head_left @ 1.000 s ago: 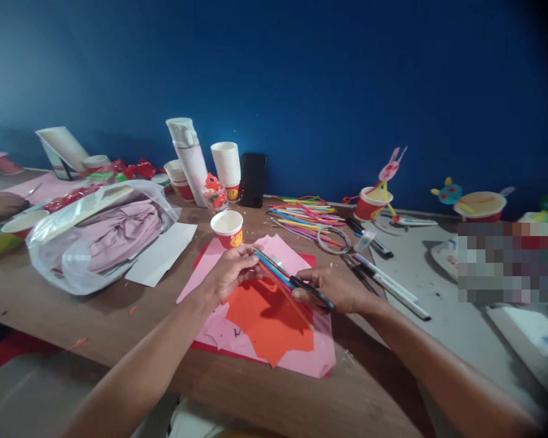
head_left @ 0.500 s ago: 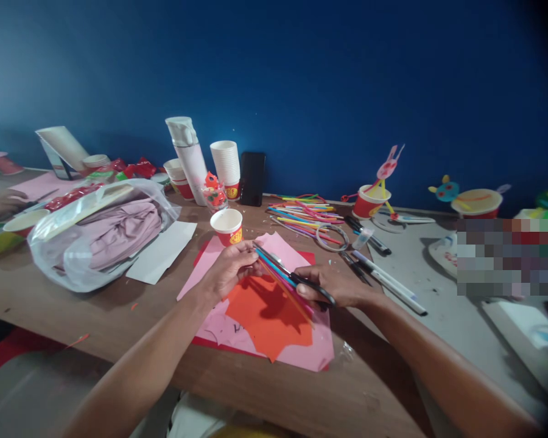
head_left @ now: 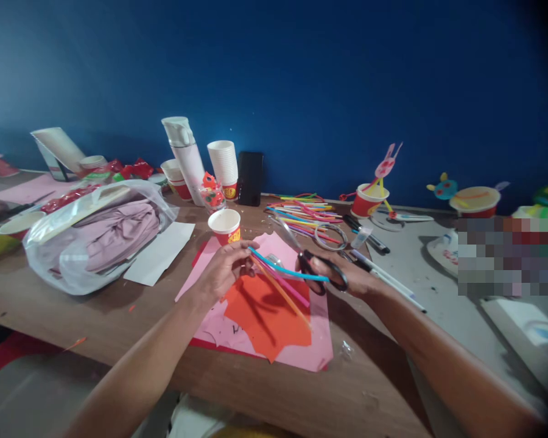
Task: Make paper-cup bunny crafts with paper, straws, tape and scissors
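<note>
My left hand is closed in a pinch on the ends of a few pipe cleaners: a blue one, a pink one and an orange one. They fan out to the right above the paper. My right hand grips black-handled scissors, blades pointing up and away to the left. The blue pipe cleaner's far end reaches the scissor handles. Beneath lie orange paper with a jagged edge and pink sheets. A red and white paper cup stands just beyond my left hand.
Behind are a stack of cups, a flask, a dark phone and a pile of pipe cleaners. A plastic bag lies left. Markers and a cup with a rabbit figure are at right.
My right hand has drawn the scissors right, away from my left hand, and their blades now point up and away. The strands in my left hand have spread apart.
</note>
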Motion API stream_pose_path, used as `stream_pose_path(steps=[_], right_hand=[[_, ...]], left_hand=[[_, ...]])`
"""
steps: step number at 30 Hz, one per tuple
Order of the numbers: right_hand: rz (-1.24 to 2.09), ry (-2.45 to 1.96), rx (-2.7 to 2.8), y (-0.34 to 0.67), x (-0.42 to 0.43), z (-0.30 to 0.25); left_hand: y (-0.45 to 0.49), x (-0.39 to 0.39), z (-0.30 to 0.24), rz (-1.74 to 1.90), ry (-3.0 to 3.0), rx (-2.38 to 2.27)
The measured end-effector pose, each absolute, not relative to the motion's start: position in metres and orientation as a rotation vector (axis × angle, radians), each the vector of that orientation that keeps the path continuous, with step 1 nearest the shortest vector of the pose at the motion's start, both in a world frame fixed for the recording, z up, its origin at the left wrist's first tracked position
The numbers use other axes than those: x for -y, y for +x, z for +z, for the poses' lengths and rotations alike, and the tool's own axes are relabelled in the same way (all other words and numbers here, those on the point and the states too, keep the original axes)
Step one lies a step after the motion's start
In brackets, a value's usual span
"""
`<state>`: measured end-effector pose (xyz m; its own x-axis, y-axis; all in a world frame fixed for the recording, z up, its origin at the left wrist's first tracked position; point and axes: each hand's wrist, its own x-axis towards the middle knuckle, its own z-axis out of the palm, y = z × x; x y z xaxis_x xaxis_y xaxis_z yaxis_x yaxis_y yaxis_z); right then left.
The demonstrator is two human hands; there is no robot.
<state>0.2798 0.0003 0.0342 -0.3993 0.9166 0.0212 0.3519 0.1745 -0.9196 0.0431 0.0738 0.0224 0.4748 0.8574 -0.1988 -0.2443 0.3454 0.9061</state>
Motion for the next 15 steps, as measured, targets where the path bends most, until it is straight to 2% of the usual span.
stream_pose_path(steps=[4, 8, 15], right_hand=[[1.110, -1.259, 1.613, 0.286, -0.006, 0.024], [1.100, -1.443, 1.528, 0.284, -0.011, 0.016], [1.046, -1.503, 1.536, 0.285, -0.013, 0.000]], left_hand=[[0.042, -0.076, 0.024, 0.861, 0.829, -0.754], [0.040, -0.076, 0.026, 0.701, 0.753, -0.742], [0.046, -0.065, 0.034, 0.463, 0.832, -0.819]])
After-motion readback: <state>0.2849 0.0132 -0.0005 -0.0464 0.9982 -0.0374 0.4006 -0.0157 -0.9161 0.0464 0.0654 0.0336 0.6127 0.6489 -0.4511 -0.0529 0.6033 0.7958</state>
